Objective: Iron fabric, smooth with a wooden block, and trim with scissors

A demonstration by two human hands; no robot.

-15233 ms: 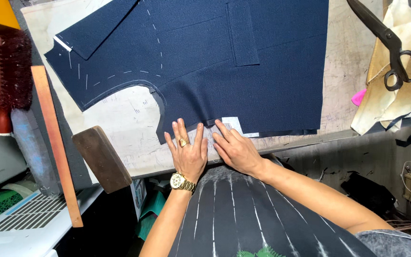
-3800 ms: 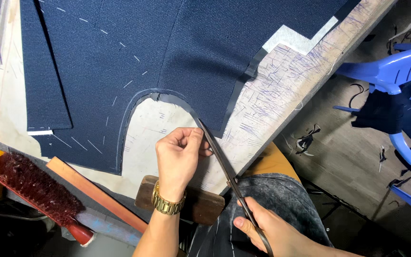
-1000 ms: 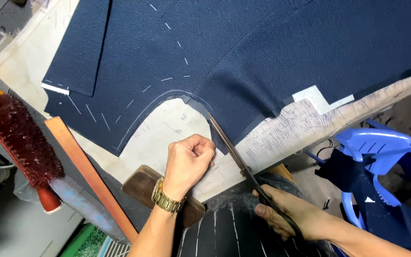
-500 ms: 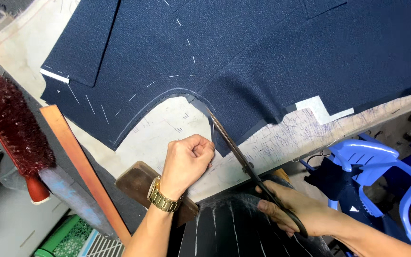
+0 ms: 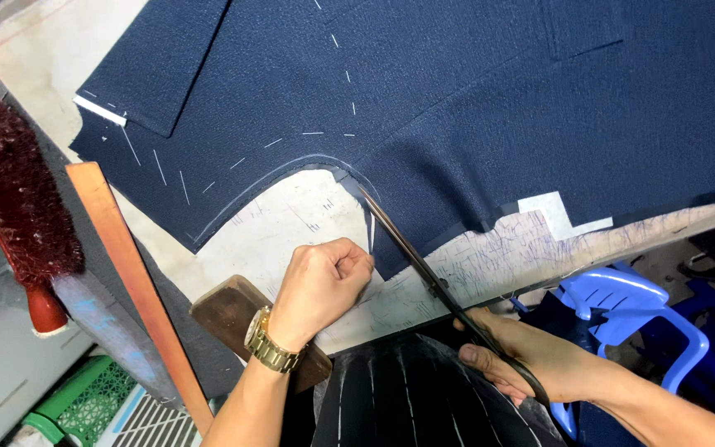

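A large navy fabric piece (image 5: 457, 108) with white chalk marks lies flat on a worn, ink-marked cutting table (image 5: 291, 223). My right hand (image 5: 531, 360) grips the handles of long black scissors (image 5: 424, 269), whose blades reach up along the fabric's curved chalk-lined edge. My left hand (image 5: 324, 281), with a gold watch on its wrist, is closed on a thin trimmed strip of the navy fabric right beside the blades. A small white patch (image 5: 556, 215) shows at the fabric's lower edge.
A red-bristled brush (image 5: 18, 207) and a long wooden ruler (image 5: 138, 281) lie at the left. A dark wooden block (image 5: 237, 319) sits near my left wrist. A blue plastic chair (image 5: 631, 319) stands on the floor at lower right. Pinstriped dark cloth (image 5: 407, 397) covers my lap.
The scissors have advanced farther up the curved edge. My left hand stays closed beside the blades. The view has shifted, moving the table and chair rightward.
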